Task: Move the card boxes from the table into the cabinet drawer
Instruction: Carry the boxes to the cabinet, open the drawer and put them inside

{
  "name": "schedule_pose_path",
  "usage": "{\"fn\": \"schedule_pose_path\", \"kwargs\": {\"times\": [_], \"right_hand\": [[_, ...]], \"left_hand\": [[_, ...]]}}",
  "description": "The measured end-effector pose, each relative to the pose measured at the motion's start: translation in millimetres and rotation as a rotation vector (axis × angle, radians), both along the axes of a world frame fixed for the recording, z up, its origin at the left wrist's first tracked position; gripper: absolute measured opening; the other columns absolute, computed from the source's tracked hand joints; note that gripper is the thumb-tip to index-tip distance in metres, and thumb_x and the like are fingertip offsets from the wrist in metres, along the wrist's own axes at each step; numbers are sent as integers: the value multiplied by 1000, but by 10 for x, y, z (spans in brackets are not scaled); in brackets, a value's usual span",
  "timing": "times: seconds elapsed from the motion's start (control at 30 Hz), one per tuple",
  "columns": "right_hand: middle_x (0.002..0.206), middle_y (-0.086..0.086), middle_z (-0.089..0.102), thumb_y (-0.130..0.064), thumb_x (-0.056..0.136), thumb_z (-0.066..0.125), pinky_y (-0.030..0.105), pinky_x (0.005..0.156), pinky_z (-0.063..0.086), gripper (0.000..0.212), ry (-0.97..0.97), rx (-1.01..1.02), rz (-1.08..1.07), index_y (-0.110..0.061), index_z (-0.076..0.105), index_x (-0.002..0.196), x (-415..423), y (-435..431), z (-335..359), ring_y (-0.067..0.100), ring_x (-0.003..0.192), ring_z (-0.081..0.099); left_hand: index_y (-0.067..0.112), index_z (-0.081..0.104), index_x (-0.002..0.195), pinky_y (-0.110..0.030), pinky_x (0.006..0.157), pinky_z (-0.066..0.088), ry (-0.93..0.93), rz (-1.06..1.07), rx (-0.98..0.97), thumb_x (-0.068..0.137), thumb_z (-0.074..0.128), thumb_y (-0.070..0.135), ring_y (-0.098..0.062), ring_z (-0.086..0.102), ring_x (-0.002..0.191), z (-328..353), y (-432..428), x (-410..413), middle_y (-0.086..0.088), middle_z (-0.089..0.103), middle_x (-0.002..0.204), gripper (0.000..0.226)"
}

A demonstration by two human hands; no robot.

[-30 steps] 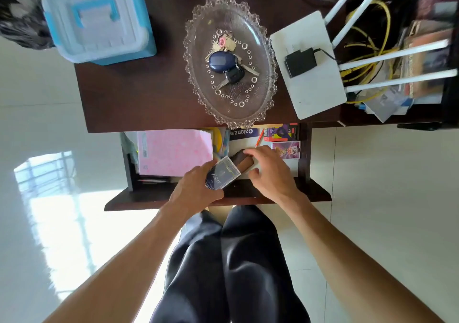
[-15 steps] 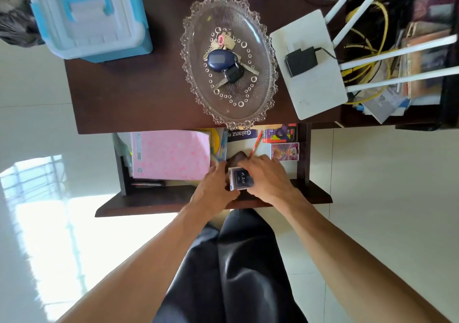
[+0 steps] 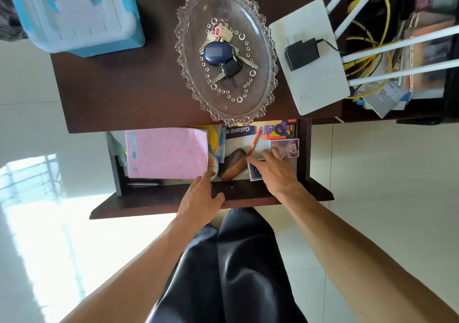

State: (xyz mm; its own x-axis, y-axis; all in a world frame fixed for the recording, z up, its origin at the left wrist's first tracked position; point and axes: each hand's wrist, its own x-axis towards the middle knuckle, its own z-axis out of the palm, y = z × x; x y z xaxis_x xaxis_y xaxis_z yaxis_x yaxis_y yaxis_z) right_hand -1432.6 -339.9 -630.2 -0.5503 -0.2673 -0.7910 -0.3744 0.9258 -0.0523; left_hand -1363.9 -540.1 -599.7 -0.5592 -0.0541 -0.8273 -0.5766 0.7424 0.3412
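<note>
The cabinet drawer (image 3: pixel 248 191) stands pulled out under the dark table (image 3: pixel 119 94). A blue card box (image 3: pixel 253 173) lies on the drawer floor beside a brown pouch (image 3: pixel 232 164). My right hand (image 3: pixel 275 171) covers most of that box, thumb along its far edge, fingers spread over it. A purple card box (image 3: pixel 288 147) lies just beyond my fingertips, and an orange-and-purple card box (image 3: pixel 279 130) sits behind it. My left hand (image 3: pixel 200 197) rests on the drawer's front panel and holds nothing.
In the drawer are a pink notebook (image 3: pixel 166 152), a red pencil (image 3: pixel 254 141) and a tape roll (image 3: pixel 213 166). On the table stand a glass dish (image 3: pixel 263 49) with keys, a blue-and-white plastic box (image 3: pixel 74 12) and a white router (image 3: pixel 318 81).
The blue card box went from my left hand to both hands, then down into the drawer under my right hand. My left hand let go and moved back to the drawer front.
</note>
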Motion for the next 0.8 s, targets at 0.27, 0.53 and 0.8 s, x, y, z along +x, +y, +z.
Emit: {"fn": "schedule_pose_path", "kwargs": {"times": [0.27, 0.53, 0.8], "right_hand": [[149, 13, 38, -16, 97, 62, 54, 101, 48, 68, -186, 44, -217, -32, 29, 155, 60, -39, 87, 36, 136, 43], [156, 19, 32, -35, 97, 55, 55, 102, 47, 60, -135, 171, -429, -26, 32, 152, 184, -366, 207, 40, 139, 42], [154, 16, 39, -36, 101, 42, 54, 114, 32, 48, -266, 91, -518, -23, 46, 147, 298, -376, 109, 36, 142, 37]], "left_hand": [[21, 39, 138, -42, 96, 50, -41, -40, 17, 83, 59, 31, -29, 57, 112, 3, -38, -95, -6, 59, 122, 59], [22, 41, 137, -40, 92, 51, -38, -47, 8, 85, 56, 32, -27, 58, 109, 40, -104, -156, -6, 59, 124, 56], [20, 47, 133, -35, 86, 46, -51, -95, -8, 86, 52, 33, -25, 58, 101, -11, -185, -126, -4, 62, 111, 48]]}}
